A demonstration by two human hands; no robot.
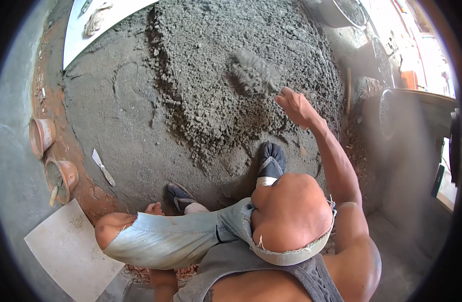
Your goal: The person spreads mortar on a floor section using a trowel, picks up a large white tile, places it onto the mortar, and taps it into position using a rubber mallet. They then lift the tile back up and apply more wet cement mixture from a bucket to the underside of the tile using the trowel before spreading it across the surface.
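Observation:
My right hand (295, 106) is closed round the handle of a trowel (258, 73). The trowel's blade is coated in grey mortar and blurred by motion, low over the heap of damp, crumbly mortar (201, 85). Only a small part of my left hand (154, 208) shows, beyond my bent left knee. Its fingers are mostly hidden, so its grip is unclear. Left of my feet, a putty knife (103, 167) with a pale blade lies on the smoother grey mortar layer (115, 110).
At the left wall stand two clay-coloured pots (41, 137), (63, 176). A pale tile (72, 251) lies at lower left, and a white board (97, 27) with a rag on it at upper left. A bucket (341, 12) stands far right, near a wooden stick (349, 90).

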